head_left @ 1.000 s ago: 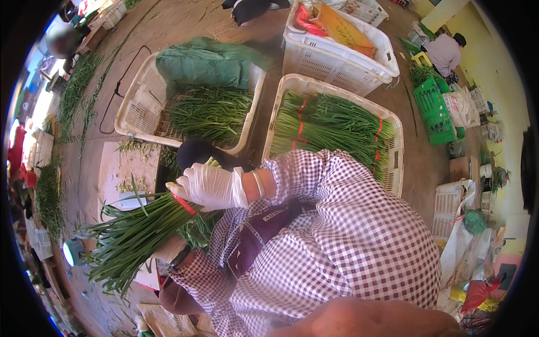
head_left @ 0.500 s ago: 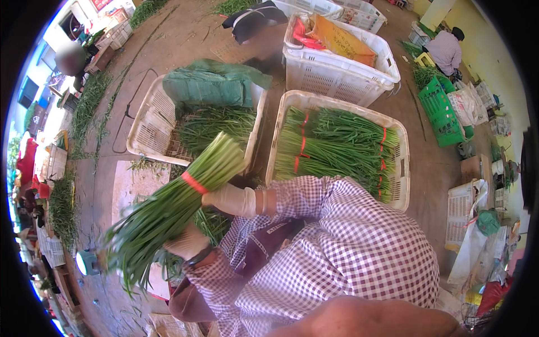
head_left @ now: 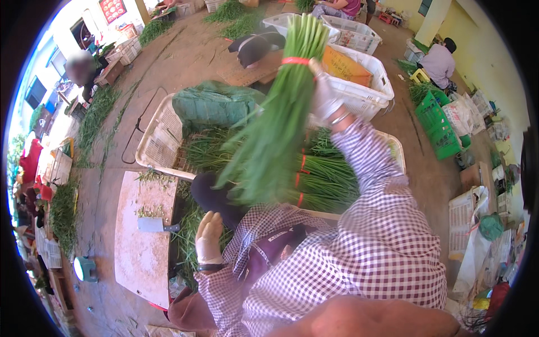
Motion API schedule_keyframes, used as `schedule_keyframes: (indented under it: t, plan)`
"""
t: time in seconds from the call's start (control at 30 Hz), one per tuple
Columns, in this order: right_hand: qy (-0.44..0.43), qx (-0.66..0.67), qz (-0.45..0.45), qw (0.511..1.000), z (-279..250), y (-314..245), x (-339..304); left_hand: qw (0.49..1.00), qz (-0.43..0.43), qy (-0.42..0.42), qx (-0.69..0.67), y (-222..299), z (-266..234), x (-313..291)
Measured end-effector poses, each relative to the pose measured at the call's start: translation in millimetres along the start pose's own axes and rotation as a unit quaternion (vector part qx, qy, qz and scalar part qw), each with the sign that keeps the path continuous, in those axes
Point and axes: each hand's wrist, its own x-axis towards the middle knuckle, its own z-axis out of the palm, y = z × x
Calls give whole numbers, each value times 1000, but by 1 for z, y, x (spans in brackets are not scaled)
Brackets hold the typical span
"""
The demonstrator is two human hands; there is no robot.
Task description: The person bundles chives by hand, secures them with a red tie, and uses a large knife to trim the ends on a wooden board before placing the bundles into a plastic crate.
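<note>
My right hand (head_left: 325,98), in a pale glove, is raised and closed around a bunch of chives (head_left: 275,135) near its red band. Its pale stalks point up, and the long leaves hang down, smeared by motion. The bunch hangs across the gap between two white crates and hides part of both. Behind it, the right crate (head_left: 400,154) holds several banded bunches. My left hand (head_left: 209,241), also gloved, is held up by my lap with fingers stretched and nothing in them. Beside it, a cleaver (head_left: 150,224) lies on a worn board (head_left: 140,258) with cut scraps.
Loose chives and a green sheet (head_left: 216,106) fill the left crate (head_left: 152,140). Farther back stands a white crate (head_left: 382,92) with an orange sack (head_left: 345,64). A green crate (head_left: 438,123) is at the right, near a seated person (head_left: 441,62). Loose greens (head_left: 95,123) lie on the left floor.
My right hand has carried the bunch up and to the right, from over the board to above the crates. My left hand has let go of the leaves. The board and cleaver now show.
</note>
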Motion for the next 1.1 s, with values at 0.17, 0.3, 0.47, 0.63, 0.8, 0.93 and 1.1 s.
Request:
schedule_keyframes:
  t: [0.17,0.3,0.47,0.63,0.8,0.93,1.1]
  plan:
    - [-44,-389,113,913,-65,-150,7,995,50,78,-47,8,-73,-14]
    - [-61,-793,214,568,-119,-156,30,990,89,92,-58,6,-111,-23]
    - [-133,-792,300,515,-203,-19,29,986,90,134,-32,10,-105,-25]
    - [-144,-751,363,533,-276,131,-11,980,65,188,-31,7,-113,-25]
    - [-59,-788,261,554,-311,170,-21,968,69,238,-48,16,-114,-26]
    - [-73,-770,327,543,-289,172,-20,970,68,227,-59,3,-119,-11]
    - [-83,-701,287,648,-334,183,-32,973,65,211,-65,-4,-108,-1]
